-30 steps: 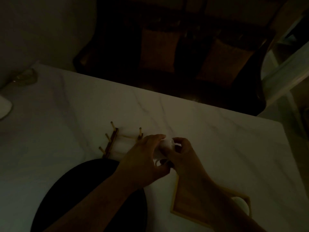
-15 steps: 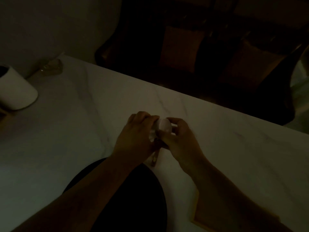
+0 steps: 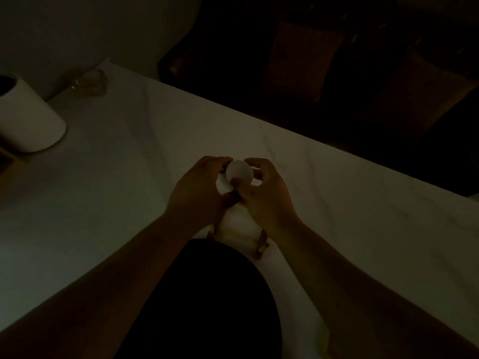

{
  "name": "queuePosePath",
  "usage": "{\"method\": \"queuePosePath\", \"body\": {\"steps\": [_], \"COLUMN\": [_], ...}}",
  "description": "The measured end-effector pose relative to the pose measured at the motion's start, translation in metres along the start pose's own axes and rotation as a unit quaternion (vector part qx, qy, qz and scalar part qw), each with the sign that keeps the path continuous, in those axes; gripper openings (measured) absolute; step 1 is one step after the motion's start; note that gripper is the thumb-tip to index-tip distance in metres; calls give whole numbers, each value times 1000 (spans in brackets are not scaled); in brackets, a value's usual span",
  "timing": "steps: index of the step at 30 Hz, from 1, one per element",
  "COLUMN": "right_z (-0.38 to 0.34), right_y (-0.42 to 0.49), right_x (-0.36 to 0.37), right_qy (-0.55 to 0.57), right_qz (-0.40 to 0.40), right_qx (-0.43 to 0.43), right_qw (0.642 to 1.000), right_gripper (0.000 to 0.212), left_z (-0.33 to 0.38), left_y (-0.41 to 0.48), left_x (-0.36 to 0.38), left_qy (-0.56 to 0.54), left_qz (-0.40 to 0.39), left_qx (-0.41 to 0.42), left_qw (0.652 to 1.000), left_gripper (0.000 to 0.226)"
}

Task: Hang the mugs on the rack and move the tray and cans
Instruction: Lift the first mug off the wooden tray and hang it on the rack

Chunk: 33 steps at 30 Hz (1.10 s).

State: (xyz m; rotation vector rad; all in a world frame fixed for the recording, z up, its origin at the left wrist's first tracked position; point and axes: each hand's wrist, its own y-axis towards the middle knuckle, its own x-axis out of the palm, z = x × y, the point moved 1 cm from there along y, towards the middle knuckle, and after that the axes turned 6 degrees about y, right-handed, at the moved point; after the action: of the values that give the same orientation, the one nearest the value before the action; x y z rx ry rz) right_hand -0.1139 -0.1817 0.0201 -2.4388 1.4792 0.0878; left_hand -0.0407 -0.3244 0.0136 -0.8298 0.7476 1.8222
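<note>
**Friend:** What is over on the far left?

**Me:** A big white round pot (image 3: 28, 117) stands at about nine o'clock, well away from my hands. A small clear glass thing (image 3: 88, 82) sits near ten o'clock, at the back edge of the pale marble table (image 3: 134, 161). I am not using them.

**Friend:** Where are your hands?

**Me:** In the middle of the table. My left hand (image 3: 197, 193) is curled around the left side of a small white round mug (image 3: 237, 173). My right hand (image 3: 267, 195) is curled on its right side. Both hands hold it, with the fingers bent in close. The two hands are almost touching.

**Friend:** Where is the rack?

**Me:** The little wooden peg rack (image 3: 261, 244) is just under my hands, toward six o'clock. My wrists hide most of it. I only see its light brown foot by my right wrist, and a tiny bit by my left wrist.

**Friend:** Which way is the mug turned?

**Me:** One round end faces up at me. It is too dark to see the handle.

**Friend:** What comes next?

**Me:** I think the mug goes down and toward me, onto a peg. Both hands are equally near. I cannot see any peg, so I would go slowly.

**Friend:** Anything on the right?

**Me:** A wooden corner (image 3: 337, 340) shows at five o'clock. It may be the tray.
</note>
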Motion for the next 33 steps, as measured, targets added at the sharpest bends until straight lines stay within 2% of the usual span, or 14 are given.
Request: {"method": "queuePosePath", "body": {"steps": [9, 15, 20, 24, 27, 29, 33], "right_z": [19, 28, 37, 40, 38, 35, 25], "right_y": [21, 30, 32, 34, 33, 29, 12], "right_x": [14, 22, 27, 29, 27, 23, 10], "right_qy": [24, 6, -16, -18, -55, -84, -154], "right_qz": [18, 7, -1, 2, -4, -9, -9], "right_qx": [53, 73, 84, 86, 75, 52, -16], "right_qw": [998, 997, 996, 996, 996, 995, 988], "right_gripper": [48, 39, 44, 46, 53, 57, 62], "left_z": [-15, -30, -38, -40, -39, -38, -32], "left_y": [13, 12, 14, 14, 13, 11, 0], "left_x": [15, 27, 36, 40, 39, 35, 21], "left_qy": [-56, -57, -64, -63, -71, -63, -14], "left_qz": [-20, -26, -57, -66, -79, -82, -71], "left_qx": [-18, -51, -88, -100, -95, -84, -66], "left_qw": [998, 997, 992, 991, 990, 991, 995], "left_gripper": [54, 57, 51, 58, 74, 84, 84]}}
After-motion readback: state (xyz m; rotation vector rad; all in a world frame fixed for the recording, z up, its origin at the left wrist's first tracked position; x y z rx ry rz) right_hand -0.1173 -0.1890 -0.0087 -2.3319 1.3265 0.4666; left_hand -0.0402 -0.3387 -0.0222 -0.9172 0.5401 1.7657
